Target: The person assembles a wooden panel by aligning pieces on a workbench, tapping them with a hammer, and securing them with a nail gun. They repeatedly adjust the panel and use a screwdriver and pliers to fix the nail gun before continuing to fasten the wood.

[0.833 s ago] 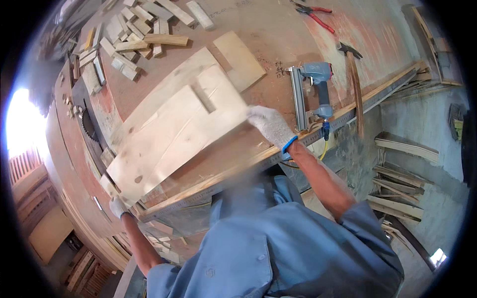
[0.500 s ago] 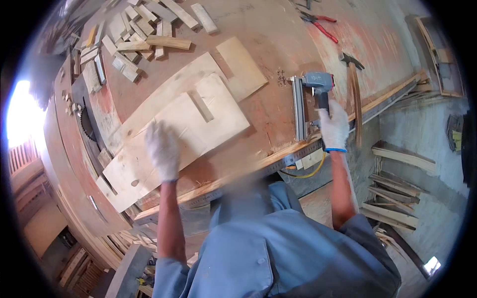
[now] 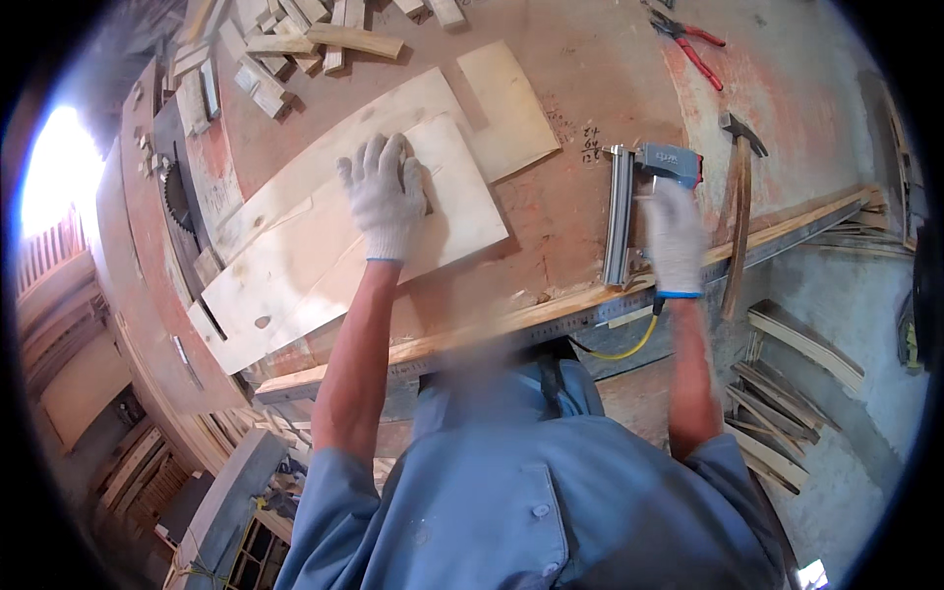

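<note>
My left hand, in a white knit glove, lies with fingers spread on a pale thin plywood board. It covers most of the slot cut there. Behind that board lies another pale sheet, with a smaller rectangular piece at its right end. My right hand, gloved too and slightly blurred, is closed around the handle of a grey-blue pneumatic nail gun. The gun's long metal magazine rests along the bench to the left of that hand. The handle is hidden under the glove.
A hammer lies right of the nail gun, red-handled pliers farther back. Wood offcuts are heaped at the far left, near a circular saw blade. A yellow air hose hangs below the bench's metal-edged front.
My left hand has moved right and away from me across the board, onto its slot. My right hand has slid farther up over the nail gun's handle. The view has shifted a little.
</note>
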`<action>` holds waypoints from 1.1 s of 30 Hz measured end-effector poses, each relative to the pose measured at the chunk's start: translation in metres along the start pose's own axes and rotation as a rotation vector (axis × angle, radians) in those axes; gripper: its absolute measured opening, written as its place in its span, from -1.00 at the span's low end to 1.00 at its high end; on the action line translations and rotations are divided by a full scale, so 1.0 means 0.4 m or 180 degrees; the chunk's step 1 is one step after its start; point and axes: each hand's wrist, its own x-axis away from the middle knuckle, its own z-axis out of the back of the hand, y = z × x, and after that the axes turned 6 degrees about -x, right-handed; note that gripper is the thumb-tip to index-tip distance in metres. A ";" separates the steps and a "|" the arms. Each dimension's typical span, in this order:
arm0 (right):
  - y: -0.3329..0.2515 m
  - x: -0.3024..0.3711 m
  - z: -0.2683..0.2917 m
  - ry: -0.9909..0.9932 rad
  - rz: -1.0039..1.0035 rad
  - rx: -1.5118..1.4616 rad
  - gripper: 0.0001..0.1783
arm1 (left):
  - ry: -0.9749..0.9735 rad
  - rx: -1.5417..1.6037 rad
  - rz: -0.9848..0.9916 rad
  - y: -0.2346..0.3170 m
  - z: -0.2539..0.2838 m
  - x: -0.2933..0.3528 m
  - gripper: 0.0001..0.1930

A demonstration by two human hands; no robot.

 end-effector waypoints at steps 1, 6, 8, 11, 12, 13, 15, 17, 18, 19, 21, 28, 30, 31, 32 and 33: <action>-0.033 0.024 -0.057 -0.0481 -0.0062 -0.0911 -0.68 | 0.0024 0.0057 -0.0039 -0.007 0.000 0.001 -0.55; -0.036 0.073 -0.372 -0.1902 0.0690 -0.2007 -0.62 | -0.0151 0.0487 -0.0497 0.024 0.102 0.057 -0.42; -0.085 0.058 -0.342 -0.1825 0.0967 -0.1963 -0.61 | -0.0909 0.0268 -0.0686 0.079 0.229 0.116 -0.38; -0.177 0.055 -0.280 -0.1953 0.1097 -0.1905 -0.59 | -0.0829 -0.0130 -0.0801 0.051 0.252 0.206 -0.33; -0.198 0.055 -0.257 -0.2006 0.1150 -0.1876 -0.59 | -0.0619 -0.0265 -0.0823 0.044 0.254 0.215 -0.31; -0.218 0.053 -0.233 -0.2045 0.1198 -0.1849 -0.60 | -0.0279 -0.0258 -0.0737 0.032 0.252 0.203 -0.35; -0.203 0.021 -0.179 -0.1953 0.1082 -0.1934 -0.62 | -0.0447 -0.0216 -0.0604 0.069 0.326 0.135 -0.40; -0.141 -0.033 -0.104 -0.1270 0.1225 -0.1391 -0.64 | 0.0061 -0.0323 -0.0836 0.030 0.357 0.112 -0.51; -0.084 -0.066 -0.059 -0.0658 0.1301 -0.0856 -0.65 | 0.0207 -0.0209 -0.1113 -0.002 0.395 0.083 -0.64; -0.024 -0.098 -0.014 -0.0057 0.1255 -0.0339 -0.65 | -0.0220 -0.0050 -0.0862 -0.020 0.442 0.048 -0.68; 0.063 -0.120 0.104 0.0350 0.0282 0.0604 -0.59 | -0.0971 0.0324 -0.0482 -0.036 0.542 -0.031 -0.75; 0.465 -0.112 0.217 0.0908 -0.0526 0.2013 -0.24 | -0.1721 0.0273 -0.0566 -0.086 0.345 -0.266 -0.63; 0.456 -0.126 0.226 0.0642 -0.0722 0.1798 -0.23 | -0.1109 -0.0089 -0.1032 -0.129 0.218 -0.235 -0.61; 0.431 -0.122 0.226 0.0584 -0.0827 0.1827 -0.24 | -0.0918 -0.0057 -0.0950 -0.108 0.183 -0.214 -0.59; 0.421 -0.120 0.227 0.0530 -0.0936 0.1848 -0.25 | -0.0724 -0.0029 -0.0871 -0.069 0.159 -0.187 -0.56; 0.430 -0.121 0.230 0.0543 -0.0949 0.1865 -0.25 | -0.0524 0.0000 -0.0788 -0.031 0.135 -0.153 -0.53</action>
